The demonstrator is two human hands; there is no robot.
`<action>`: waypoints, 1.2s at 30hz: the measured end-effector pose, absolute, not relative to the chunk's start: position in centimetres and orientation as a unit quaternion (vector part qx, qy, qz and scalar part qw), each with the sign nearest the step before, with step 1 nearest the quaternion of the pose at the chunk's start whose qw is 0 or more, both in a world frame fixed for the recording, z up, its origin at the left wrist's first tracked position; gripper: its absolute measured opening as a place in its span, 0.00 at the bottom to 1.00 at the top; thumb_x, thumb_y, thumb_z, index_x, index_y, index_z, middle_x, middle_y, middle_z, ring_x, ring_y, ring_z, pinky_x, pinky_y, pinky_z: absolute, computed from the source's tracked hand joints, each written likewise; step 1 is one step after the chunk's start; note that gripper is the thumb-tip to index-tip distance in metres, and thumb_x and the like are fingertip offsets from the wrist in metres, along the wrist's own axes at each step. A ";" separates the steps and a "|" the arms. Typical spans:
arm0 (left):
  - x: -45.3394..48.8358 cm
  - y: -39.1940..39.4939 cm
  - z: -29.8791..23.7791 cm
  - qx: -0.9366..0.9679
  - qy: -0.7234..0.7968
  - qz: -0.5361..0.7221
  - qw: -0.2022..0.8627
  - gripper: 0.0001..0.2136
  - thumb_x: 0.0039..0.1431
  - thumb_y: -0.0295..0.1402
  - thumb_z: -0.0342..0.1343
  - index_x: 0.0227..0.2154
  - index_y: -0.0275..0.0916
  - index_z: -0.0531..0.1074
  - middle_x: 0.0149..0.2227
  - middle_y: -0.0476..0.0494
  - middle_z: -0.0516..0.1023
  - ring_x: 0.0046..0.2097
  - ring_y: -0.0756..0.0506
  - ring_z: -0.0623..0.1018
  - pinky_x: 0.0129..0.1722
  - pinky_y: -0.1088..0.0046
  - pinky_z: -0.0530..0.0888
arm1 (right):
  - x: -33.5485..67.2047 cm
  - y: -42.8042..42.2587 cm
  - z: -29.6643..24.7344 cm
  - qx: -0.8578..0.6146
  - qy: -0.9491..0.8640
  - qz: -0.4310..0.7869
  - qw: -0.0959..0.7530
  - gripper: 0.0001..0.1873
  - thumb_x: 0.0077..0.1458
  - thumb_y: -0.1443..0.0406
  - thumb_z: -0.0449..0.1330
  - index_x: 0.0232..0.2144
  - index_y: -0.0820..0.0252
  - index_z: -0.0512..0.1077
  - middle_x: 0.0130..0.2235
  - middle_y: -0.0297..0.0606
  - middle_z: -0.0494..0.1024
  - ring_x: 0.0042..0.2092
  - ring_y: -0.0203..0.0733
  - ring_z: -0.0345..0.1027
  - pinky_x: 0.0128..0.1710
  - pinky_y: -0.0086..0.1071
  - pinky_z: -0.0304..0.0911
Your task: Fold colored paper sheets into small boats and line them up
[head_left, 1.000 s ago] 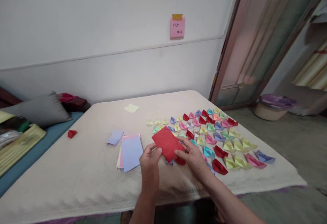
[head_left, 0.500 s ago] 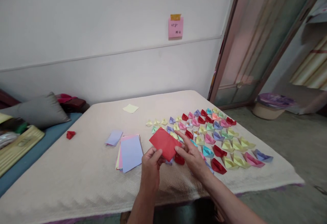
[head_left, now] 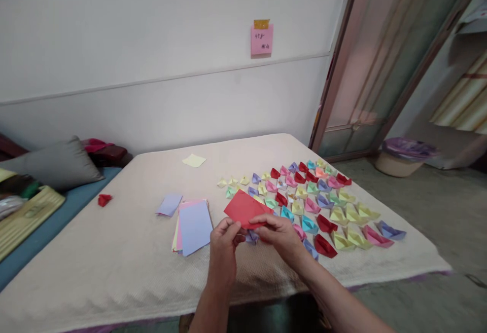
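A sheet of red paper (head_left: 245,208) is held up in front of me, above the cloth-covered surface. My left hand (head_left: 225,239) pinches its lower left edge between thumb and fingers. Along the lower right edge, my right hand (head_left: 279,234) grips the same sheet, its index finger lying across the paper's front. The lower edge is partly hidden by my fingers. Just behind and to the right stand rows of small folded paper boats (head_left: 312,206) in red, yellow, pink, blue and green.
Left of my hands lie a stack of coloured paper (head_left: 196,229) and a smaller purple pile (head_left: 169,205). A yellow sheet (head_left: 194,160) rests farther back. A crumpled-looking red paper piece (head_left: 104,199) sits far left. A lidless bin (head_left: 403,158) stands on the floor at right.
My right hand has moved in and down along the red paper, its raised fingers now closed over the lower edge. The paper's lower corner no longer shows. My left hand has barely moved.
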State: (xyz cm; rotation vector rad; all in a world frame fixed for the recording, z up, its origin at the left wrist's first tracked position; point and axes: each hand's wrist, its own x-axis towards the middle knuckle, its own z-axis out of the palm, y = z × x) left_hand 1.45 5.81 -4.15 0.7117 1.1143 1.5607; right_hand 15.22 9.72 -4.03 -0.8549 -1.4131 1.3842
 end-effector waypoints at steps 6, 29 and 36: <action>2.1 5.7 -4.5 0.310 0.462 0.639 0.531 0.07 0.49 0.30 0.58 0.21 0.35 0.68 0.21 0.51 0.70 0.26 0.52 0.69 0.28 0.77 0.67 | 15.1 9.9 -4.6 -0.395 -0.494 0.570 0.524 0.10 0.45 0.61 0.64 0.22 0.61 0.70 0.19 0.28 0.67 0.21 0.31 0.55 0.21 0.26 0.51; 3.4 5.9 -5.3 0.343 0.499 0.612 0.509 0.09 0.48 0.34 0.61 0.30 0.32 0.76 0.22 0.49 0.72 0.25 0.53 0.67 0.27 0.76 0.65 | 14.3 9.6 -4.0 -0.447 -0.501 0.494 0.552 0.09 0.40 0.65 0.62 0.24 0.58 0.64 0.18 0.24 0.62 0.20 0.31 0.54 0.19 0.25 0.50; 3.3 6.0 -5.3 0.325 0.500 0.621 0.508 0.09 0.47 0.34 0.61 0.28 0.32 0.75 0.22 0.49 0.73 0.24 0.53 0.67 0.26 0.77 0.65 | 14.4 9.6 -4.3 -0.448 -0.483 0.527 0.537 0.15 0.42 0.64 0.62 0.35 0.55 0.63 0.21 0.26 0.66 0.21 0.35 0.58 0.19 0.27 0.54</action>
